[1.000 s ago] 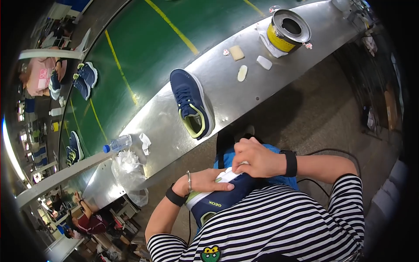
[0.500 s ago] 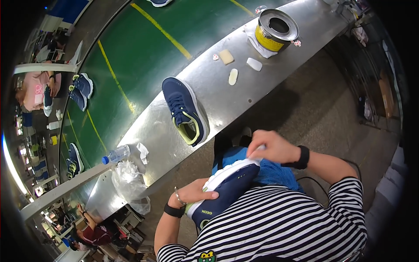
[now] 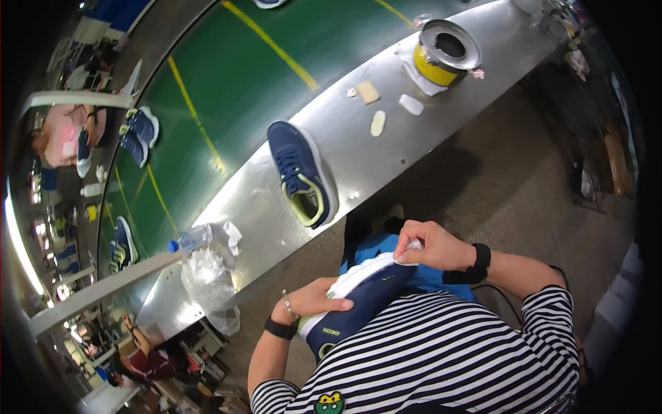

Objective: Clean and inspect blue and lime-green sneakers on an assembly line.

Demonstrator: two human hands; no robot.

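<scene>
My left hand (image 3: 316, 301) is closed round a navy sneaker (image 3: 369, 298) with a white sole, its thumb on the upper and its fingers under the sole. The shoe lies tilted against my striped shirt, toe to the right. At the toe, my right hand (image 3: 441, 250) pinches a small white wad (image 3: 414, 245), perhaps cloth or paper, where sole and upper meet. The fingertips partly hide it. Another navy sneaker (image 3: 293, 164) with a lime lining stands on the metal ledge in front of me.
Along the metal ledge (image 3: 365, 165) sit a tin with a yellow band (image 3: 436, 65), small pale pads (image 3: 377, 123), a plastic bottle (image 3: 193, 239) and a clear bag (image 3: 207, 279). Beyond runs a green conveyor belt (image 3: 234, 83) bearing more sneakers (image 3: 140, 134). A person in pink (image 3: 63, 138) handles a shoe at far left.
My right hand has come down slightly onto the toe edge, its fingers now pressed against the shoe. My left hand keeps its hold. The whole view has shifted a little.
</scene>
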